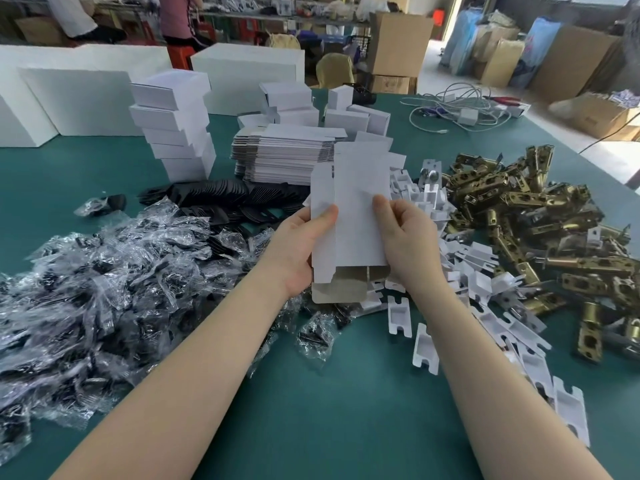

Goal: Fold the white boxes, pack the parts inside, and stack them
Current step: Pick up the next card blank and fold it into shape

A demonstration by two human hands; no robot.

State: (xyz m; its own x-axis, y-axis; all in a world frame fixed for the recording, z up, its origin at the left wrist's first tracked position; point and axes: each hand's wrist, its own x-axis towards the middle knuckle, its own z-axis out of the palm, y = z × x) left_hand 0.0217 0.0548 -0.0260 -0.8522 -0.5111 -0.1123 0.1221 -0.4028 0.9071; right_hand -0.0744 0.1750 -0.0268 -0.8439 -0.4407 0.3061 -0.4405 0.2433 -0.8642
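Partly hidden left hand [297, 249], right hand [408, 237], pinching flat white box [353, 216]

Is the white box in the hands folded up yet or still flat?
Still mostly flat. The white box is a thin sheet pinched between the left hand and right hand, with its bottom flaps hanging open.

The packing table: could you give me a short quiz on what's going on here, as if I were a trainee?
1. True or false: both hands, left hand and right hand, hold the flat box.
2. Which pile lies at the person's right: A) clear bags, B) brass latches, C) black plates?
3. Fill in: the stack of folded boxes stands to the ___ of the pile of flat boxes.

Key: 1 true; 2 B; 3 left.
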